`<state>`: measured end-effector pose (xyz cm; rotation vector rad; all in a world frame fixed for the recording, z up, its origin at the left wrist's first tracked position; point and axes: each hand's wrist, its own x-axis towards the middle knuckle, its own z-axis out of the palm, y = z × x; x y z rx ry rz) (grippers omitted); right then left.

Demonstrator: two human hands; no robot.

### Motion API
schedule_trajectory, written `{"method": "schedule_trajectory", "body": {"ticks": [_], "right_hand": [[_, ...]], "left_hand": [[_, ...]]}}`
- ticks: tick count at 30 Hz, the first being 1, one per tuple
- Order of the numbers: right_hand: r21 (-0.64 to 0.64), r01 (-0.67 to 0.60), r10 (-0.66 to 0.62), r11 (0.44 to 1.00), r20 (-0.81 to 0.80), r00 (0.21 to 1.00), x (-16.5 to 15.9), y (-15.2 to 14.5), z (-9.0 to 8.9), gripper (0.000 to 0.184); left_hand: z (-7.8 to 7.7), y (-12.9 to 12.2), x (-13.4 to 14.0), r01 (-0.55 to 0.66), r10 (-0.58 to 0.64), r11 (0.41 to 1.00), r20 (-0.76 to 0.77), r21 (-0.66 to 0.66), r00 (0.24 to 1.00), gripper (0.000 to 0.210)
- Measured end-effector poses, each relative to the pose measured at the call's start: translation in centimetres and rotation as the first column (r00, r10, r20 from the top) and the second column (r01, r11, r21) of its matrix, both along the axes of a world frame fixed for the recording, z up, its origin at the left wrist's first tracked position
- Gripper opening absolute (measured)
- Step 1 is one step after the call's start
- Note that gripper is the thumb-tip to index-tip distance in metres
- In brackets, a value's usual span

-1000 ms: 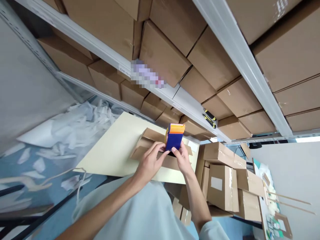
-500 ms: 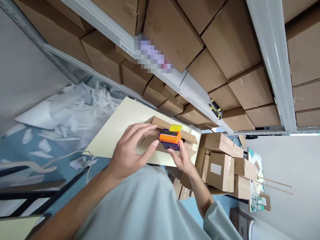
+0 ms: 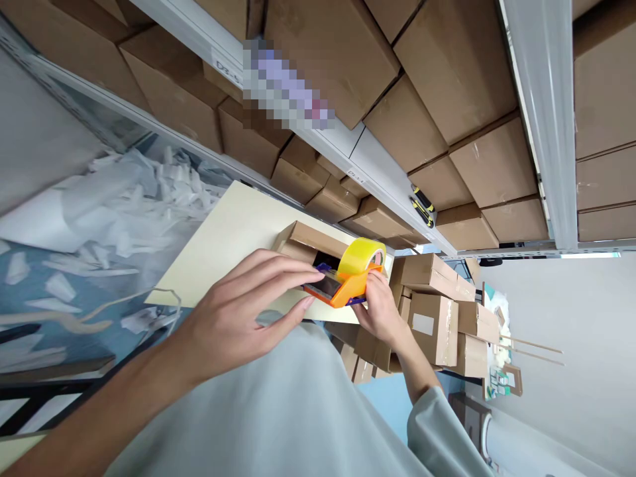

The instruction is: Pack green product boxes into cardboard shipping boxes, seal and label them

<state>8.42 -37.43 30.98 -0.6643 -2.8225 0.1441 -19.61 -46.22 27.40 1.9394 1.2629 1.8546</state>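
Note:
An orange and purple tape dispenser carrying a yellow roll of tape is in my right hand, whose fingers are closed round its right end. My left hand has its fingers stretched out and its thumb apart. Its fingertips are at the dispenser's left end; whether they touch it, I cannot tell. Just behind the dispenser lies an open cardboard box, partly hidden by the dispenser and my left hand. The box rests on a pale yellow tabletop.
Shelves with a grey metal beam hold many cardboard boxes beyond the table. Two black and yellow cutters lie on the beam. Stacked cartons stand at the right. White paper scraps are heaped at the left.
The dispenser has turned and tilted in my right hand, so the tape roll and the orange side show more. My left hand has stayed beside its left end. The view has shifted slightly.

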Motion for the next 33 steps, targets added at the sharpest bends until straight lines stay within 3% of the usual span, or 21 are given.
{"method": "schedule_trajectory", "body": {"ticks": [8,17,29,33], "right_hand": [[0.007,0.009,-0.010,1.000,0.129,0.992,0.9,0.0,1.1,0.019],[-0.006,-0.028,0.028,1.000,0.115,0.993,1.2,-0.6,1.6,0.018],[-0.132,-0.003,0.021,0.991,0.131,0.991,1.5,-1.3,1.5,0.020],[-0.168,0.036,-0.017,0.985,0.115,0.993,1.0,-1.7,1.2,0.016]], "left_hand": [[0.7,-0.3,0.4,-0.034,0.039,0.996,-0.073,0.078,0.997,0.022],[0.8,-0.9,0.2,-0.005,0.003,0.999,-0.047,-0.045,0.999,0.004],[0.1,-1.2,0.4,0.027,-0.012,0.978,0.074,-0.207,0.997,0.006],[-0.8,-1.8,0.7,-0.030,0.066,0.958,0.117,-0.287,0.991,0.014]]}}
